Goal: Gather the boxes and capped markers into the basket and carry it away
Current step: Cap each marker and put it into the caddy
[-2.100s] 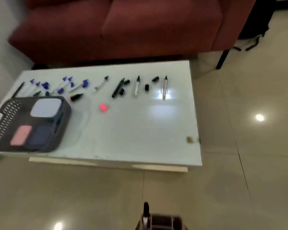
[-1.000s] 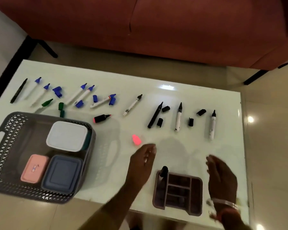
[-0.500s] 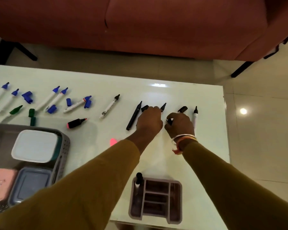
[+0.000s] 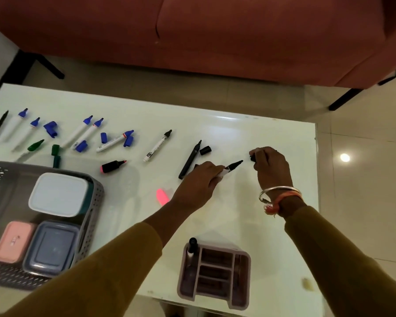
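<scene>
My left hand [image 4: 202,177] grips an uncapped white marker [image 4: 232,167] with its black tip pointing right. My right hand [image 4: 271,168] pinches a small black cap [image 4: 253,158] just right of that tip, a small gap apart. The grey basket [image 4: 94,202] at the left holds a white box [image 4: 58,194], a pink box [image 4: 13,242] and a blue-grey box [image 4: 49,248]. An uncapped black marker [image 4: 190,159] and a loose black cap [image 4: 205,150] lie just left of my left hand.
A mauve organizer [image 4: 215,275] with one capped black marker [image 4: 191,247] stands at the near edge. Several uncapped blue markers [image 4: 78,131] and blue caps, a green marker [image 4: 34,146], a pink highlighter [image 4: 112,166] and its pink cap [image 4: 162,196] lie on the white table [image 4: 272,225]. A red sofa [image 4: 215,30] stands behind.
Both hands reached to the black-tipped markers at the right. The left hand now holds one marker lifted and turned rightward; the right hand holds a black cap beside its tip.
</scene>
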